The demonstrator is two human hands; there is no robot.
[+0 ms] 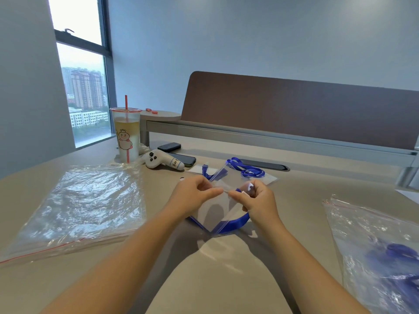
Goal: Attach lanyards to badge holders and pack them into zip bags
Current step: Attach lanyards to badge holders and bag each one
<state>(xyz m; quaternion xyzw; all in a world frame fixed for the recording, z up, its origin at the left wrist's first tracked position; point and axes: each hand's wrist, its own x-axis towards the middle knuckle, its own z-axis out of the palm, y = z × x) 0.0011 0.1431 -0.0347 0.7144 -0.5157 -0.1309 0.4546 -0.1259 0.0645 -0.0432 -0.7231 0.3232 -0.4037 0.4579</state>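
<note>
The fingers of the left hand [192,193] and the right hand [256,198] are curled and pinch the upper edge of a small clear zip bag [213,214], thumb and forefinger tips meeting close together near the middle of that edge. The bag is held up off the counter [204,279], tilted, its lower corner pointing down toward the person. A blue lanyard [235,223] curves behind and under the bag; whether it is inside the bag or only behind it cannot be told. A small white piece shows between the right fingers, too blurred to name.

Just beyond the hands, a second blue lanyard [247,169] lies coiled on a flat clear sleeve [269,179] on the counter. To the left lies a large clear zip bag [79,207] with a red seal line, flat and crinkled. At the right edge, another large clear bag [374,245] holds blue lanyards.

Farther back on the left stand a plastic cup [125,134] with a red straw and pale drink, a small plush toy [158,162] lying on its side, and two dark phones [169,146], one partly behind the toy. A brown divider panel [294,109] runs along the back of the counter.
</note>
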